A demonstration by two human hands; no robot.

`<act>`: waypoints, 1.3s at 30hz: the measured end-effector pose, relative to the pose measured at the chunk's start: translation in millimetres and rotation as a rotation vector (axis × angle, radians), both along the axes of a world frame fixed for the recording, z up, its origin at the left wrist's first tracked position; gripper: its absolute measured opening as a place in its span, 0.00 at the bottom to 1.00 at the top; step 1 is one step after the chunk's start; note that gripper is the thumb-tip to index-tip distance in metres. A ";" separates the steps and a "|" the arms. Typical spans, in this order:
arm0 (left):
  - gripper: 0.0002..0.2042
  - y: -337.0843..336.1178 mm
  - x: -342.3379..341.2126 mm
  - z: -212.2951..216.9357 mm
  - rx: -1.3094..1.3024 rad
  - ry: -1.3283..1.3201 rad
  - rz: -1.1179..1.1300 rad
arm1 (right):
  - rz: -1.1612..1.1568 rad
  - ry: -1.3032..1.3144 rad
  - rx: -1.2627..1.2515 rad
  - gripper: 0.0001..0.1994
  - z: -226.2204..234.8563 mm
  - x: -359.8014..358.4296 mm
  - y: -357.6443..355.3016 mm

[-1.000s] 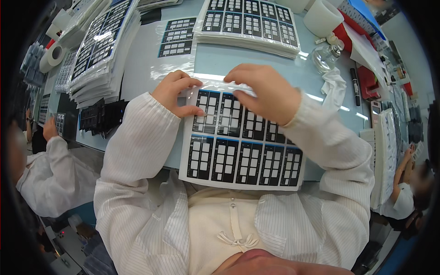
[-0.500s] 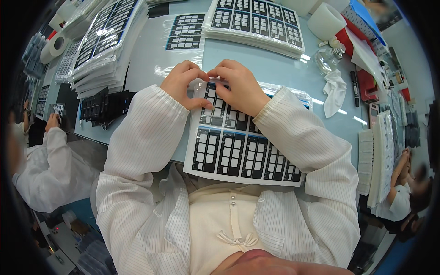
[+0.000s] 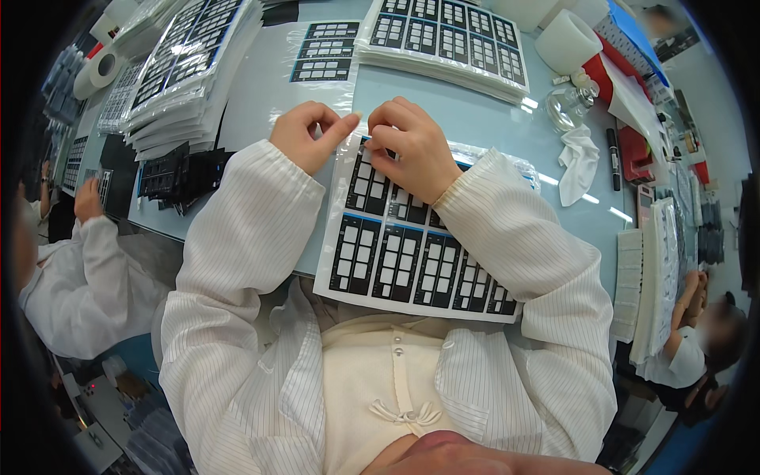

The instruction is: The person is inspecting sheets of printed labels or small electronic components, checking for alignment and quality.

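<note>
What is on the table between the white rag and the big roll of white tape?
In the head view, a small clear glass bottle stands between the white rag and the white tape roll.

sheet (image 3: 404, 261) top under hands, co-workers blurred

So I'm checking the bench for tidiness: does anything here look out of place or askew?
Mostly orderly. The sheet of black panels under the hands hangs over the table's near edge toward the lap. A crumpled white cloth lies loose at right, and the dark pieces at left sit in a jumbled heap.
</note>
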State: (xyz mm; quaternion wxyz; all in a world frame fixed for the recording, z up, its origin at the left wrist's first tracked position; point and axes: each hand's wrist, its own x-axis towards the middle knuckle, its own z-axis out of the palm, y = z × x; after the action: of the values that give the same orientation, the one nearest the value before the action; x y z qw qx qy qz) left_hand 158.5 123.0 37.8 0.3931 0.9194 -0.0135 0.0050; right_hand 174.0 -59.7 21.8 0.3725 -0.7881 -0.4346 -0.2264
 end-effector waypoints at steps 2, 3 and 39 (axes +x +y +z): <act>0.16 -4.1 0.1 -5.6 0.065 -0.073 -0.113 | -0.006 -0.022 0.007 0.06 1.5 -3.1 -2.4; 0.16 -8.3 -0.7 -3.8 0.067 -0.074 -0.116 | -0.015 -0.042 0.013 0.07 1.8 -4.7 -4.5; 0.39 -28.3 -78.0 46.1 0.395 -0.265 -0.668 | 0.023 0.212 -0.019 0.10 23.2 -101.5 -93.8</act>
State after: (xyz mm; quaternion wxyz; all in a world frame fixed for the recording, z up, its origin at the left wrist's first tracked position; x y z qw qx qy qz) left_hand 80.5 94.7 83.9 0.1840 0.9135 -0.3627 -0.0071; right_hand 72.5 -153.5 45.0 0.4116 -0.8059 -0.4041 -0.1335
